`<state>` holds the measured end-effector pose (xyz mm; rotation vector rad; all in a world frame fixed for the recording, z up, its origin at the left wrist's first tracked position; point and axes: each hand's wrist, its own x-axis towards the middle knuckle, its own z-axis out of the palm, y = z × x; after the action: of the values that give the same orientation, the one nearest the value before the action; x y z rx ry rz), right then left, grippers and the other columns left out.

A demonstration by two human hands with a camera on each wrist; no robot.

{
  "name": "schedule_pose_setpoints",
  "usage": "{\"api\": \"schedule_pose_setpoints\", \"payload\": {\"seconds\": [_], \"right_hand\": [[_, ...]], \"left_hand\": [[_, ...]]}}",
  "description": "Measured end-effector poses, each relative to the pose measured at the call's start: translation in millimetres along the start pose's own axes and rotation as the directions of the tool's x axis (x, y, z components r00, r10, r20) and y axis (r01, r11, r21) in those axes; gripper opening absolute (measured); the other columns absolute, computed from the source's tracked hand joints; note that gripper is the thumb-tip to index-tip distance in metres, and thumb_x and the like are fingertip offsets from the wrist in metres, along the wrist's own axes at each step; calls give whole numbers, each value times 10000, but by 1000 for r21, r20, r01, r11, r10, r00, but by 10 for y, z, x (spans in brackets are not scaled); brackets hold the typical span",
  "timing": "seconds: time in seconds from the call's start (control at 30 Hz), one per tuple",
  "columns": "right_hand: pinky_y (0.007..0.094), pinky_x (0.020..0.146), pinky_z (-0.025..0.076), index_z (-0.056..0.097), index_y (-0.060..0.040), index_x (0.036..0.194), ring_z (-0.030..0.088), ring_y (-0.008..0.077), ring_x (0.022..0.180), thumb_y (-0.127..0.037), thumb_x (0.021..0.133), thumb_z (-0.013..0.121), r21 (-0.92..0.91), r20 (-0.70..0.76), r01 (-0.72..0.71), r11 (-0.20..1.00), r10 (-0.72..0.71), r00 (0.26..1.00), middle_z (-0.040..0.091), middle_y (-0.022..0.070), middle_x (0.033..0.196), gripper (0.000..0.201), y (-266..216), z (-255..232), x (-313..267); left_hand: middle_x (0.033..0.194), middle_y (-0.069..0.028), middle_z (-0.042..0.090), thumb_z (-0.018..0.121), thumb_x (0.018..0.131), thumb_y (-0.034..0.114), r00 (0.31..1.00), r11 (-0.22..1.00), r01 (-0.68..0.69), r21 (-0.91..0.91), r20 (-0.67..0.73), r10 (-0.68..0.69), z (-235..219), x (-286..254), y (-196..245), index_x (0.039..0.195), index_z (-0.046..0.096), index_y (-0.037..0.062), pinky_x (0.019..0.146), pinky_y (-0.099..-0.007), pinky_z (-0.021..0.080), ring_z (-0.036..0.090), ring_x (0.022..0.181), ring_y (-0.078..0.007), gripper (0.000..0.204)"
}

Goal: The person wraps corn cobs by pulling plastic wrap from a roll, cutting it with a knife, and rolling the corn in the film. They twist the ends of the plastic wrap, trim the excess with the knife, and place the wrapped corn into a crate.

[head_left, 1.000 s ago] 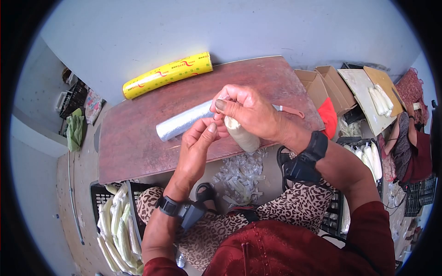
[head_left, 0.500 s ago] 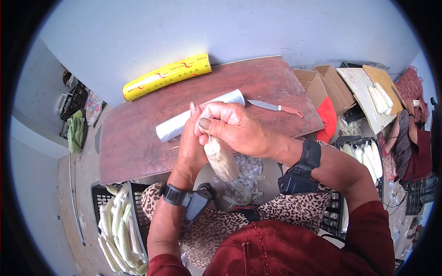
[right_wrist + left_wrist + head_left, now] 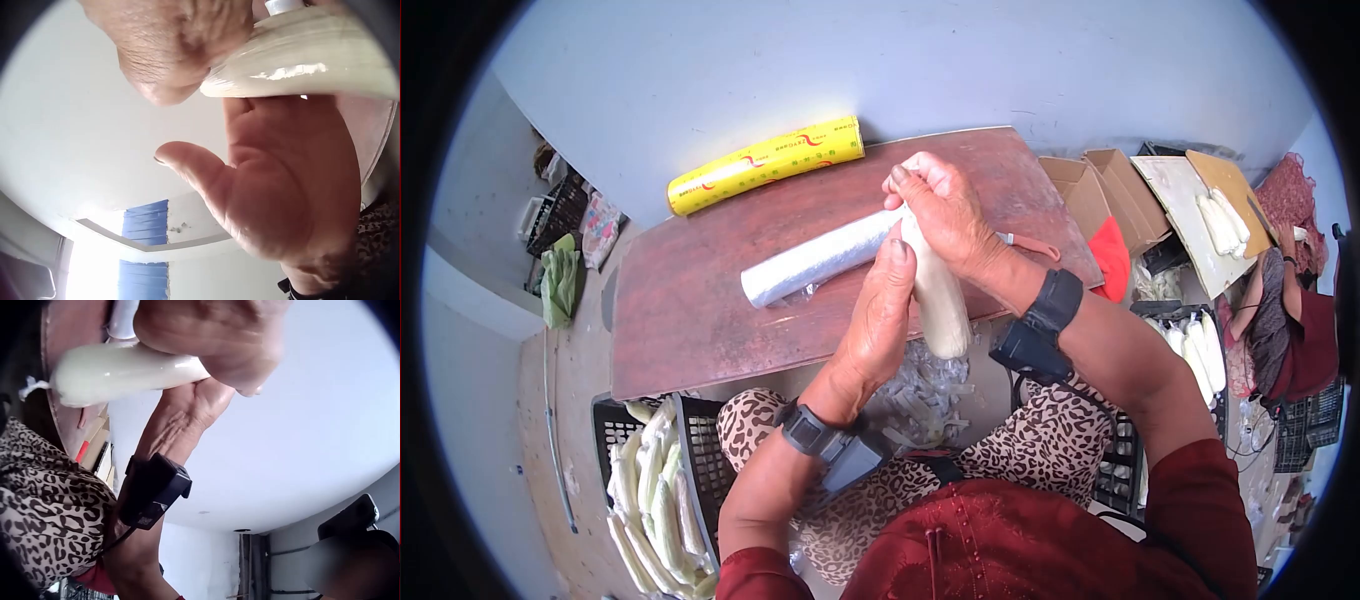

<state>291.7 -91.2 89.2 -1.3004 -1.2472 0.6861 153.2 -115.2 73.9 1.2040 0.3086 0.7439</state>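
Note:
A pale ear of corn [image 3: 940, 300], wrapped tightly in shiny clear film, hangs slanting over the table's front edge. My right hand [image 3: 947, 205] grips its upper end with curled fingers, thumb on top. Along the corn's left side lies my left hand [image 3: 878, 315], its fingers straight and thumb up; the right wrist view shows the open left palm [image 3: 281, 175] right under the corn [image 3: 306, 62]. A twisted tail of film [image 3: 32, 386] sticks out from the corn's lower end in the left wrist view. The upper tip is hidden inside my right hand.
On the reddish table [image 3: 690, 340] lie a roll of clear film [image 3: 815, 262], a yellow printed roll [image 3: 765, 165] and a knife [image 3: 1035, 246], its blade mostly hidden. Crates of corn [image 3: 655, 490] flank my legs. Film scraps [image 3: 925, 395] litter the floor; another person [image 3: 1290, 310] is at right.
Both hands have moved up and right with the corn since half a second ago. My left fingers, bent near the corn's tip a second ago, now lie straight along its side.

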Motion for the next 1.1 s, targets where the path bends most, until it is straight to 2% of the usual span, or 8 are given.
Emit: {"api": "schedule_pose_setpoints", "payload": {"seconds": [0.13, 0.3, 0.4, 0.5, 0.6, 0.8, 0.93, 1.1], "right_hand": [[227, 595, 444, 586, -26, 905, 501, 67, 673, -248, 989, 500, 237, -35, -116, 965, 128, 991, 579, 26, 780, 252, -69, -117, 88], [245, 587, 459, 581, -20, 878, 527, 76, 657, -225, 979, 501, 286, 65, -64, 956, 48, 997, 586, 33, 737, 242, -153, 33, 14], [232, 622, 463, 580, -16, 904, 527, 74, 703, -218, 983, 506, 370, 122, -82, 925, 39, 992, 577, 40, 773, 229, -136, 58, 11], [230, 650, 470, 578, -10, 921, 528, 77, 724, -212, 985, 509, 401, 149, -99, 911, 42, 988, 574, 43, 791, 223, -158, 54, 13], [230, 656, 473, 577, -6, 924, 529, 79, 723, -208, 983, 512, 367, 187, -91, 926, 22, 982, 574, 42, 792, 220, -225, 61, -26], [236, 636, 468, 585, -19, 859, 546, 82, 678, -207, 975, 516, 380, 154, -76, 922, 18, 988, 596, 40, 745, 232, -172, 25, -7], [238, 629, 461, 593, -24, 846, 545, 86, 669, -202, 966, 528, 427, 106, -79, 901, 37, 994, 595, 38, 738, 224, -137, -84, 57], [245, 638, 458, 601, -28, 835, 550, 90, 672, -200, 960, 537, 392, 100, -136, 910, 105, 989, 606, 39, 746, 222, -47, -131, 94]], "left_hand": [[1324, -82, 500, 390, 1013, 405, 995, 1000, -17, -14, -97, 15, -58, -14, 25, 1363, 418, 44, 1032, -365, 358, 479, 1211, -188, 503], [1090, -25, 622, 521, 982, 269, 965, 987, 63, -151, -242, -99, -203, 31, 20, 1227, 527, 47, 905, -316, 448, 582, 1005, -133, 331], [998, -6, 621, 553, 970, 200, 957, 953, 84, -291, -244, -159, -208, 55, 73, 1167, 555, 55, 820, -259, 473, 588, 906, -83, 244], [1073, -13, 620, 573, 953, 274, 977, 945, 149, -292, -102, -185, -296, 48, 32, 1170, 542, 60, 902, -301, 446, 578, 987, -117, 306], [1085, -20, 619, 604, 934, 279, 984, 945, 118, -304, -91, -152, -244, 13, 14, 1157, 545, 62, 891, -304, 455, 579, 988, -111, 317], [998, -54, 640, 636, 915, 295, 988, 988, 91, -128, -114, -106, -353, 80, -99, 1100, 550, 71, 779, -291, 507, 611, 882, -121, 303], [920, -48, 644, 657, 902, 296, 981, 984, 119, -130, -135, -137, -312, 90, -35, 1080, 552, 73, 652, -254, 516, 621, 795, -117, 304], [890, -2, 594, 668, 899, 268, 978, 980, 162, 115, -154, -143, -276, 86, -22, 1129, 526, 52, 668, -243, 464, 544, 781, -80, 346]]}}
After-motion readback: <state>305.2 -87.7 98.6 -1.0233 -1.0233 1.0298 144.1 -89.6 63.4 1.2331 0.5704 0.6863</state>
